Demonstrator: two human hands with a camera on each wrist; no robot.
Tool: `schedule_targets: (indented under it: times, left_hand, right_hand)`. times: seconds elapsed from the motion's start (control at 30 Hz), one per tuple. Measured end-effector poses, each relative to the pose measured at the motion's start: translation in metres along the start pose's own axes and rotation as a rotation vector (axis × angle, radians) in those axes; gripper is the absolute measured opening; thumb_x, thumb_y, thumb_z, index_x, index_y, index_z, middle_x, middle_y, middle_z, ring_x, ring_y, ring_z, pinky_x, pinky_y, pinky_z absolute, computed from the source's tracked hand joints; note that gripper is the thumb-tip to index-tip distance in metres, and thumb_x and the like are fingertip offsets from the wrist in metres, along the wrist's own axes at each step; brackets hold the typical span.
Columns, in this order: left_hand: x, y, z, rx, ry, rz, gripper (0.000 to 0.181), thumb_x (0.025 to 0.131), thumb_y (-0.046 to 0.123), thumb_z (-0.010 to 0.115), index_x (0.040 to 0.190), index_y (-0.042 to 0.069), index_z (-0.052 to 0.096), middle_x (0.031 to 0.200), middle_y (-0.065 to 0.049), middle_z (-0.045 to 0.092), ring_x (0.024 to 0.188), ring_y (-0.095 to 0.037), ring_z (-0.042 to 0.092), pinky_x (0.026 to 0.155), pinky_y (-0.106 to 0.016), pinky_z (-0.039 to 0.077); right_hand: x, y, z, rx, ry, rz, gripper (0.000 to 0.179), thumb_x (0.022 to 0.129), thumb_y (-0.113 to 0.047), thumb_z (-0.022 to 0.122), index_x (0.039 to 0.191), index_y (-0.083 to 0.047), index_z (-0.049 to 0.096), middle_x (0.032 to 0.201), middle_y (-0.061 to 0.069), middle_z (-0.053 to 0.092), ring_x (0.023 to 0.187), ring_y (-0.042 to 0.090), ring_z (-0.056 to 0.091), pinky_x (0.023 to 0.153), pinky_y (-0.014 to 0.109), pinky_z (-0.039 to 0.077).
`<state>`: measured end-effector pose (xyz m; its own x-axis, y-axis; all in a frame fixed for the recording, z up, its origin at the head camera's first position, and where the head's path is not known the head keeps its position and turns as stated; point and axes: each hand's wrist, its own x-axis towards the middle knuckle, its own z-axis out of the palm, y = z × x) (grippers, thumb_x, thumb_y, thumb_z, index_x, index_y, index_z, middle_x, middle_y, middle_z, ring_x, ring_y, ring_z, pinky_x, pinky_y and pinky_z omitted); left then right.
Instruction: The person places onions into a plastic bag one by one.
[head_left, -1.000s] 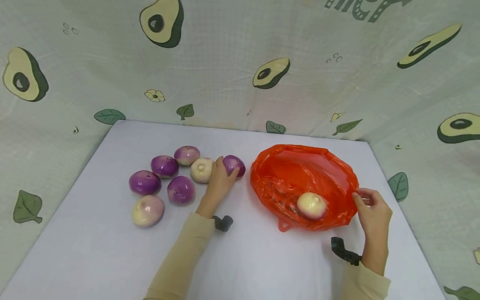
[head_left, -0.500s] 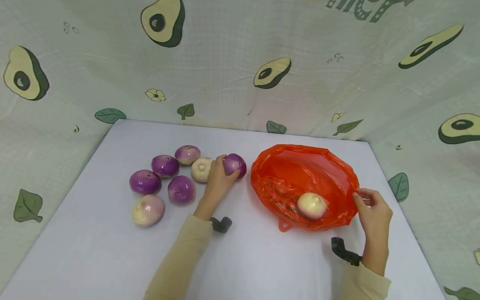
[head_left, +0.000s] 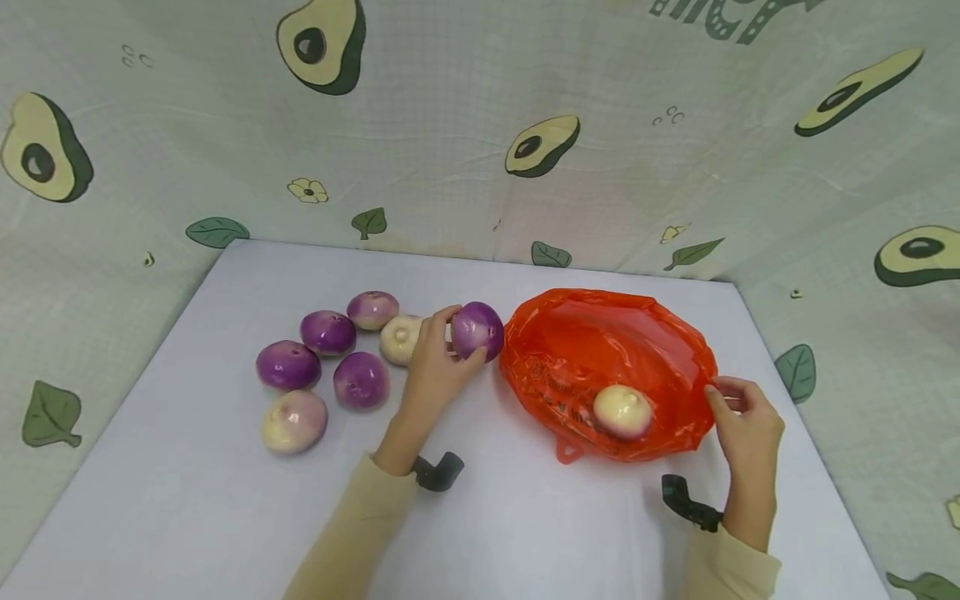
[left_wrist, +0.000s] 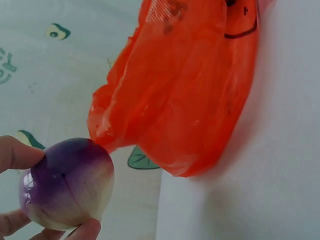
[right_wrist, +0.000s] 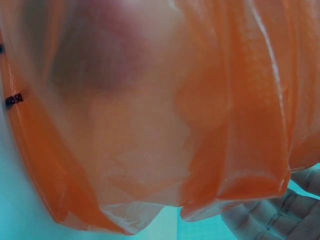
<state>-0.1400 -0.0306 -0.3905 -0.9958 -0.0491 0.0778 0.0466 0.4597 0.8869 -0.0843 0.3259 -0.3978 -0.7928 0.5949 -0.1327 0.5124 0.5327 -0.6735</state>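
Pinching a glossy purple-and-white round vegetable (head_left: 477,331), your left hand (head_left: 438,367) has fingers and thumb curled about its sides, just beside the left rim of an orange-red thin plastic bag (head_left: 585,333); whether they touch, can't tell. Your right hand (head_left: 750,429) grasps the bag's right edge between thumb and fingers, mouth wide. One cream round vegetable with a purple underside (head_left: 622,411) lies inside; six more round vegetables, purple to cream (head_left: 362,381), sit on the white table (head_left: 525,533), left of your left hand. Step looks like moving the held one toward the bag. To do it well: grip around its widest part since the skin looks slick, clear the floppy rim from above, lower rather than drop, and hold the right edge firm so the mouth doesn't sag. Writing: dark print on the bag, too creased to read; big grey lettering (head_left: 731,18) on the avocado-print cloth (head_left: 450,83), cut off at the top, no sure reading. No brand legible.
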Motion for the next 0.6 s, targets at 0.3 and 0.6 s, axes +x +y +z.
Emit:
schedule_targets:
  times: [0.3,0.6]
  left_hand:
    - [-0.017,0.028,0.005,-0.029,-0.058,0.073,0.062,0.077,0.015,0.072,0.132,0.016,0.044,0.125,-0.010,0.047,0.096,-0.023,0.058,0.082,-0.035,0.055]
    - [-0.026,0.037,0.022,-0.041,-0.158,0.145,0.060,0.078,0.013,0.071,0.132,0.024,0.046,0.128,-0.004,0.045,0.112,-0.023,0.054,0.086,-0.037,0.054]
  right_hand:
    - [0.000,0.001,0.000,-0.001,-0.007,-0.001,0.051,0.093,-0.045,0.044,0.134,-0.016,0.046,0.131,0.007,0.051,0.106,0.015,0.048,0.093,0.038,0.049]
    - [0.000,0.001,0.001,-0.006,-0.011,0.002,0.051,0.093,-0.046,0.044,0.134,-0.016,0.046,0.131,0.007,0.051,0.106,0.015,0.047,0.092,0.036,0.050]
